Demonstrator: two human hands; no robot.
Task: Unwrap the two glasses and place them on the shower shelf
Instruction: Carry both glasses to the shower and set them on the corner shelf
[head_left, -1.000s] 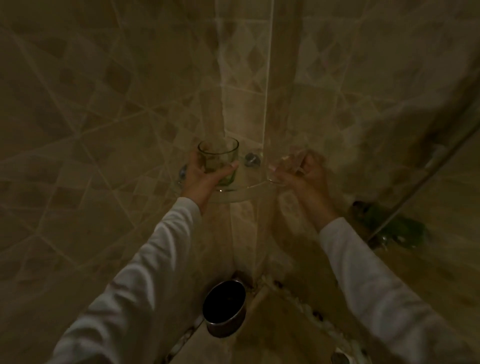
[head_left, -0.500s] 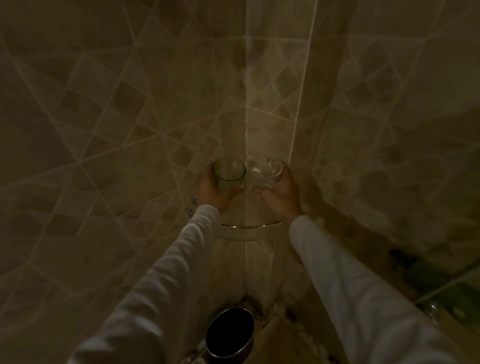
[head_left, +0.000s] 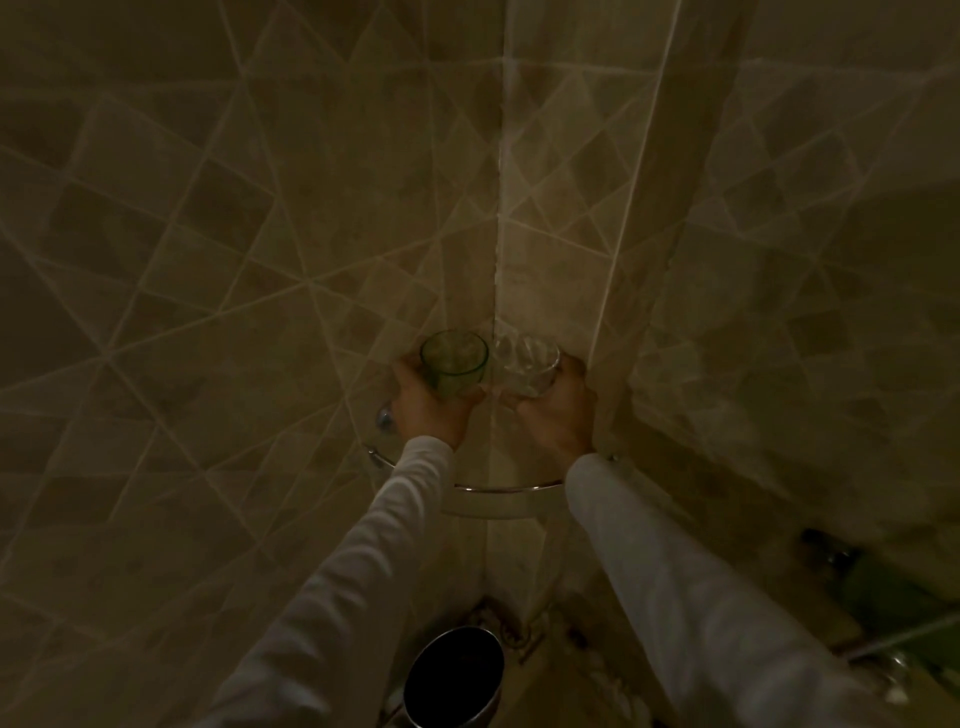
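In the dim tiled shower corner, my left hand (head_left: 427, 405) grips a green-tinted glass (head_left: 453, 360) from below and the side. My right hand (head_left: 558, 410) grips a clear glass (head_left: 527, 364) just to its right. Both glasses are upright, side by side and nearly touching, deep in the corner above the glass corner shelf, whose metal rail (head_left: 506, 488) curves between my sleeves. Whether the glasses rest on the shelf surface is hidden by my hands. No wrapping is visible on either glass.
A dark round metal bin (head_left: 454, 675) stands on the floor below the shelf. A chrome shelf bracket (head_left: 385, 417) sits on the left wall. Green items and metal fittings (head_left: 883, 587) show at the lower right behind a glass edge.
Both hands have carried the glasses inward and toward the corner, from apart at the shelf's edges to side by side. The view has tilted so the shelf sits lower.
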